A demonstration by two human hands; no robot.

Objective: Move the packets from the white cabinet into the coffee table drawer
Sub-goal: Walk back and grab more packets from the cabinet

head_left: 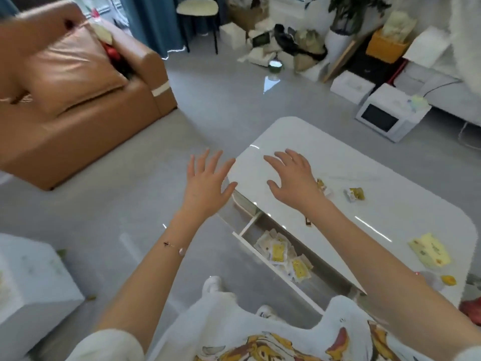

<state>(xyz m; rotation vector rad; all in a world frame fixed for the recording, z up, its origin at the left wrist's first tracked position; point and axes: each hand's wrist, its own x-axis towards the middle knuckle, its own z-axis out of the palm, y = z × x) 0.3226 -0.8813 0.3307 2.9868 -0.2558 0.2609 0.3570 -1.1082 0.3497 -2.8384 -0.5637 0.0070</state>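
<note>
The white coffee table [325,157] fills the right half of the view. Its drawer [263,254] is pulled open on the near side and holds several yellow-and-white packets [279,252]. Two more packets lie on the tabletop, one [354,194] in the open and one [322,187] partly hidden behind my right hand. My left hand [208,183] hovers with fingers spread over the floor beside the table's left corner, holding nothing. My right hand [292,178] is held over the tabletop, fingers spread, also empty. A white block [33,277] stands at the lower left.
A brown leather sofa [86,121] with a cushion stands at the left. Boxes, bags and a white microwave [390,115] crowd the far floor. A yellow cheese-patterned sheet [429,252] and a small yellow item [448,280] lie on the table's right end. Grey floor lies between the sofa and the table.
</note>
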